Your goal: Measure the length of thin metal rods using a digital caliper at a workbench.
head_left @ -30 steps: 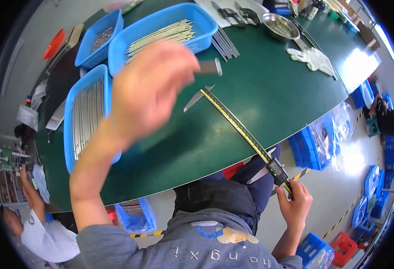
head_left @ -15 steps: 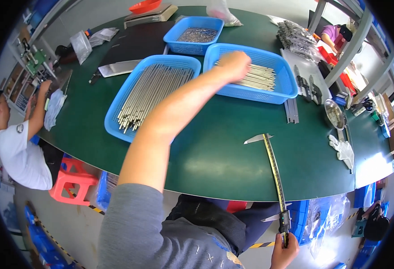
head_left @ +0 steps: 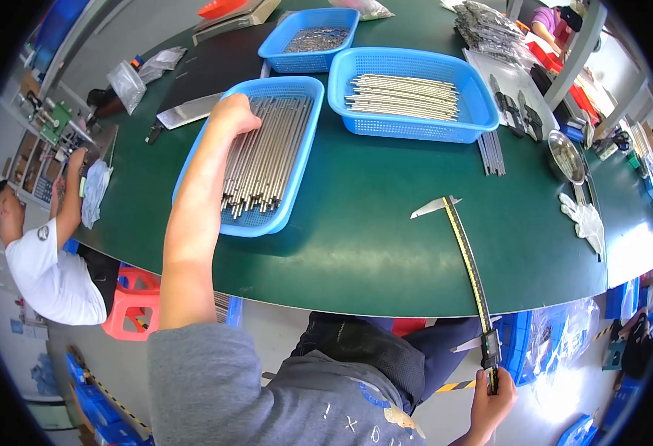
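My left hand (head_left: 235, 115) is over the upper left of a blue perforated basket (head_left: 294, 202), its fingers curled down at the metal rods (head_left: 265, 152) lying lengthwise inside. Whether a rod is between the fingertips is hidden. At the lower right, my right hand (head_left: 492, 401) grips a long caliper (head_left: 472, 271) by its slider end. The caliper's far jaw rests over the green table, and its sliding jaw is far apart from it, near my hand. A second blue basket (head_left: 408, 131) holds more rods (head_left: 404, 97), lying crosswise.
Behind stands a blue basket (head_left: 308, 62) of small metal parts. Flat metal strips (head_left: 491, 152), knives (head_left: 523, 115), a metal ladle (head_left: 566, 157) and a white glove (head_left: 584, 221) lie at the right. A co-worker in white (head_left: 55, 275) sits left, by a red stool (head_left: 135, 305).
My left hand has moved left from the right-hand rod basket to the left-hand one. My right hand still holds the caliper. The whole view has shifted slightly.
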Motion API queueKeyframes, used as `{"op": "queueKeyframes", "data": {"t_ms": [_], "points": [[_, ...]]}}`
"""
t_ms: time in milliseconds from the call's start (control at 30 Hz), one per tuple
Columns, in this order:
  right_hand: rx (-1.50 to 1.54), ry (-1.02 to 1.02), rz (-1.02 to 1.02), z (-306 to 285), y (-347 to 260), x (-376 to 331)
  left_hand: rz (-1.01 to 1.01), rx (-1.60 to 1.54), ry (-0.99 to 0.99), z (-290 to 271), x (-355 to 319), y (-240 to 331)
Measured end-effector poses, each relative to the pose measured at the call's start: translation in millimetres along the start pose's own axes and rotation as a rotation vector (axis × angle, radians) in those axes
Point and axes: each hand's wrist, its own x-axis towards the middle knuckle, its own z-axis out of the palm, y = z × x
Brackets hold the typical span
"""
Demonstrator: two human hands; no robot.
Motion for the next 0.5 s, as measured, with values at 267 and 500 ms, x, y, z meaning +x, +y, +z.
{"op": "queueKeyframes", "data": {"t_ms": [267,500], "points": [[0.009,-0.002,0.061,-2.6,-18.4,0.1,0.158,-0.475,0.357,-15.8,1.1,-8.0],[-0.089,-0.013,-0.036,-6.9,-30.8,3.6,1.597,-0.319,0.966,-4.2,-164.2,137.9]]}}
